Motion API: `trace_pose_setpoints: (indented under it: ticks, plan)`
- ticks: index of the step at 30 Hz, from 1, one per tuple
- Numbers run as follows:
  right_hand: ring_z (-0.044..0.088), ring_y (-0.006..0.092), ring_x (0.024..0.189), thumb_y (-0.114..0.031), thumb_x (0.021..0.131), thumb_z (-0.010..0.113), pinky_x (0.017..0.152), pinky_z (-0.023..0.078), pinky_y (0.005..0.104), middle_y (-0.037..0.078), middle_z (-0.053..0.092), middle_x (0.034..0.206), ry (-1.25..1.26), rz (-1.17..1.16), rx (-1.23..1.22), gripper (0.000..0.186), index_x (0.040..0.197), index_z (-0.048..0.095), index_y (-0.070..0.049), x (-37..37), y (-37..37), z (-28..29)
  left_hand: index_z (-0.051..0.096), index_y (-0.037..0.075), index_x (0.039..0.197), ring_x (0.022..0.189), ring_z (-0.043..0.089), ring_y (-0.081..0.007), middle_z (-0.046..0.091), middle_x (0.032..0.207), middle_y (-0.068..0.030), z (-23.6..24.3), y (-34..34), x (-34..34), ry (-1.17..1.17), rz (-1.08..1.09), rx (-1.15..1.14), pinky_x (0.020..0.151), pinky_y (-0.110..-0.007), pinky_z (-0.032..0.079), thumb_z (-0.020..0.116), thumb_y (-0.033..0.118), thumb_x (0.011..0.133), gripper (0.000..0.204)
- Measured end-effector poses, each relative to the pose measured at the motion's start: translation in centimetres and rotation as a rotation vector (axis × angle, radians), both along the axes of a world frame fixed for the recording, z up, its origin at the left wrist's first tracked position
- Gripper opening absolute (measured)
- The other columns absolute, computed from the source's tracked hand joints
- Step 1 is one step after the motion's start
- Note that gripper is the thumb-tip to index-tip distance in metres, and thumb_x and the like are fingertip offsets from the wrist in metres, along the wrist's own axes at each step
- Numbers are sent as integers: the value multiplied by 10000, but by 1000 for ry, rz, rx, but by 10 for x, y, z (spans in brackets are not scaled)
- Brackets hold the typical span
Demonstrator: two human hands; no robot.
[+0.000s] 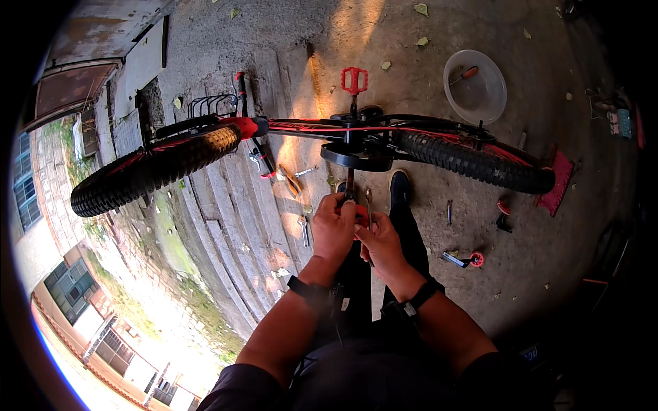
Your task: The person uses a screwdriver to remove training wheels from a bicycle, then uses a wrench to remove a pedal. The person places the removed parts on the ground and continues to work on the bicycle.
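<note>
A black-and-red bicycle (301, 129) stretches across in front of me, seemingly upside down, knobbly tyres uppermost. On its near side, both my hands meet at the end of the crank (350, 179). My left hand (334, 231) is closed around the crank's end, beside a red pedal (361, 215) that the fingers partly cover. Gripped in my right hand (384, 245) is a slim metal wrench (370, 200), pointing away from me next to the pedal. The exact contact between wrench and pedal is hidden by my fingers. Another red pedal (354, 80) sits on the far crank.
Pliers (290, 182) and an adjustable wrench (303, 230) lie left of my hands. To the right are a small metal tool (449, 212) and a bracket with a red wheel (476, 259). A screwdriver (466, 75) rests in a translucent basin (502, 89) beyond the rear wheel (473, 161).
</note>
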State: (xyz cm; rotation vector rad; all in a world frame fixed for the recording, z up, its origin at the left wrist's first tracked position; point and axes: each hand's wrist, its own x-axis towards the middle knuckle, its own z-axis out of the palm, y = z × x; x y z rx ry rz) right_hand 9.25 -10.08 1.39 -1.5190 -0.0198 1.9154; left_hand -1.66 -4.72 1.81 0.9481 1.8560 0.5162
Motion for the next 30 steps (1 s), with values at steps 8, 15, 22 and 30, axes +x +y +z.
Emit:
trace_pose_setpoints:
  ticks: [8, 15, 22, 30]
  plan:
    - [456, 91, 406, -160, 898, 679, 347, 338, 237, 74, 599, 759, -12, -2, -3, 359, 1131, 444, -20, -2, 1, 4, 631, -27, 961, 762, 684, -248, 694, 847, -146, 2, 7, 1, -3, 28, -125, 695, -344, 538, 700, 213, 819, 287]
    - [446, 90, 398, -167, 908, 658, 345, 338, 238, 68, 583, 743, 1, -19, 9, 332, 1125, 454, -21, -1, 1, 4, 642, -29, 971, 769, 686, -257, 695, 853, -160, 6, 7, 3, 24, -2, -43, 707, -348, 538, 678, 211, 838, 277]
    - [440, 88, 391, -182, 914, 651, 344, 341, 239, 50, 572, 740, 86, -47, -20, 314, 1124, 474, -29, 0, -2, 2, 636, -35, 1021, 791, 688, -269, 698, 901, -169, 0, -1, 1, 17, -19, -28, 729, -355, 539, 652, 194, 857, 282]
    - [464, 58, 408, -207, 937, 641, 348, 351, 196, 45, 593, 771, 80, -44, 8, 310, 1136, 481, -30, 0, -2, 6, 631, -37, 1003, 732, 678, -216, 691, 825, -150, 10, 9, 7, 9, 25, -97, 676, -326, 538, 662, 188, 848, 274]
